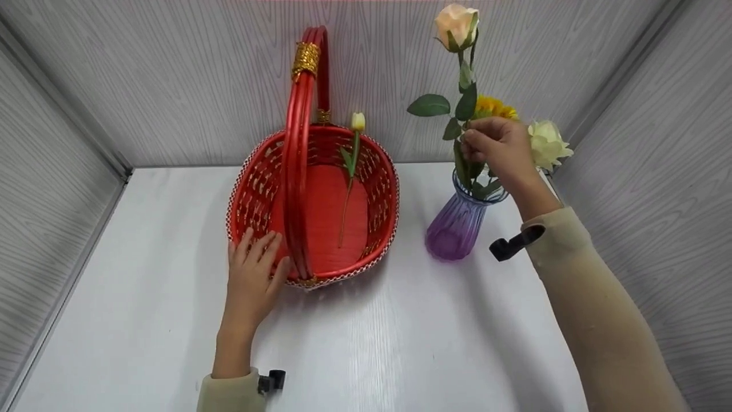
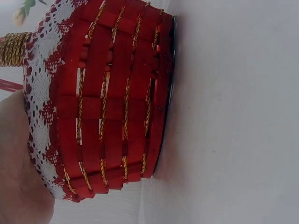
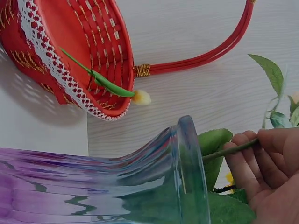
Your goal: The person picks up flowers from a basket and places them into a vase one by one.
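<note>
Head view: the right hand point(image 1: 496, 146) pinches the stem point(image 3: 233, 150) of a peach rose point(image 1: 456, 27) above the vase point(image 1: 454, 234); the left hand point(image 1: 255, 272) rests, fingers extended, on the near-left rim of the red basket point(image 1: 357, 268).
The stem runs down to the vase's mouth, where leaves point(image 1: 476, 169) crowd together; a sharp pull could snag them, dragging out the yellow flower point(image 1: 494, 106) or white flower point(image 1: 548, 144), or toppling the vase, since neither hand steadies it. Pinched well below its bloom, the rose could twist between the fingertips. Should it swing leftward, it might hit the basket's handle point(image 1: 297, 171) or dislodge the tulip point(image 1: 355, 150) leaning on the far rim.
</note>
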Available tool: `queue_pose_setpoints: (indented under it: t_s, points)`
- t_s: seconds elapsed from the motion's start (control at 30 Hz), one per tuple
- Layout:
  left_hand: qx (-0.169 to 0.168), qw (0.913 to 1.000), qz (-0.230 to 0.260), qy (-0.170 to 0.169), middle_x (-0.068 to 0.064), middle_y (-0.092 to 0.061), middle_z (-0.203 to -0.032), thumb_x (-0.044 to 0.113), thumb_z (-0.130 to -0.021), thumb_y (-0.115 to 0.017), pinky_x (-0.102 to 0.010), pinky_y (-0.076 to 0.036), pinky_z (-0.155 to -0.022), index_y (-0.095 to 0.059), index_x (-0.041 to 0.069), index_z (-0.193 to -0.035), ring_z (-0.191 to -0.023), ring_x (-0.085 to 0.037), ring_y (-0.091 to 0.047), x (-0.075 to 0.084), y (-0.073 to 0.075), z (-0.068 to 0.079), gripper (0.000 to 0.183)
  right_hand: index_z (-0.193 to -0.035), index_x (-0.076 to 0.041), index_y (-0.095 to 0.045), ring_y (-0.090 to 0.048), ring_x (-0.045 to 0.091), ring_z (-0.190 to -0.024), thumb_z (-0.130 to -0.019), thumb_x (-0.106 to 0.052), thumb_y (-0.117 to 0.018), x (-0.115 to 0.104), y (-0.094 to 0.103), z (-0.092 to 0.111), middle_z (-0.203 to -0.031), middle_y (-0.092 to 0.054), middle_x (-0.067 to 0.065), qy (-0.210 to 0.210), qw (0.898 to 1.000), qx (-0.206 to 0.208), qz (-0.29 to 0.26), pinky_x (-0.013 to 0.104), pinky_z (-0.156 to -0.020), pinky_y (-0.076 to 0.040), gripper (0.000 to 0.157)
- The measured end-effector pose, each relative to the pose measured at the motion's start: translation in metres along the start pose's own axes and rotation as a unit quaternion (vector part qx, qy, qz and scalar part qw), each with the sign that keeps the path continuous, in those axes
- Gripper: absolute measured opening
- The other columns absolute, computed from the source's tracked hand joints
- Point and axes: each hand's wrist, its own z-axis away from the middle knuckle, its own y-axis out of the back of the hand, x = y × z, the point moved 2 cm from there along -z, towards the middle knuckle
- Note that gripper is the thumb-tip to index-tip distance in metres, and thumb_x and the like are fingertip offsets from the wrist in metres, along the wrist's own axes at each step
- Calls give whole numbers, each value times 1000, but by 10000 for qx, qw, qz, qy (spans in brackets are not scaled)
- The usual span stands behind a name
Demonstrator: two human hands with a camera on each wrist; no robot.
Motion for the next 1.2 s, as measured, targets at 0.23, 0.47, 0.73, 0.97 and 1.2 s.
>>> queue_pose_setpoints:
  t_s: [0.23, 0.47, 0.73, 0.97, 1.2]
  points:
    - [75, 10000, 7, -22, -13, -57, -142, 38, -101, -53, -63, -8, -120, -58, 9, -141, -146, -39, -29, 0, 0, 1, 49, -117, 3, -63, -70, 19, -77, -94, -9, -66, 5, 3, 3, -93, -70, 9, -336, 9968, -365, 626, 28, -69, -61, 26]
    - [81, 10000, 26, -26, -14, -58, -141, 39, -100, -54, -63, -7, -120, -58, 10, -141, -147, -38, -29, 0, 1, 0, 50, -111, 3, -61, -70, 21, -79, -96, -9, -62, 9, 7, 5, -95, -68, 11, -665, 9927, -659, 760, 32, -72, -61, 19]
    - [49, 10000, 29, 4, -14, -57, -141, 41, -101, -52, -63, -6, -120, -58, 10, -141, -148, -37, -28, 0, 0, -2, 51, -109, 1, -66, -69, 20, -78, -96, -17, -66, 14, 11, 10, -93, -68, 9, -600, 9937, -574, 754, 29, -72, -61, 22]
    - [70, 10000, 53, -25, -14, -58, -141, 39, -101, -52, -62, -7, -121, -58, 9, -140, -147, -38, -29, 1, 0, -2, 49, -107, 3, -65, -69, 17, -77, -93, -8, -67, 18, 12, 15, -92, -70, 6, -405, 9909, -433, 1211, 26, -69, -60, 18]
    - [147, 9999, 43, -65, -15, -59, -139, 39, -101, -52, -63, -7, -120, -61, 8, -138, -145, -39, -31, 0, -2, -1, 49, -107, 4, -67, -68, 13, -74, -89, -3, -66, 19, 15, 16, -90, -71, 4, -417, 9884, -357, 1418, 23, -67, -59, 20]
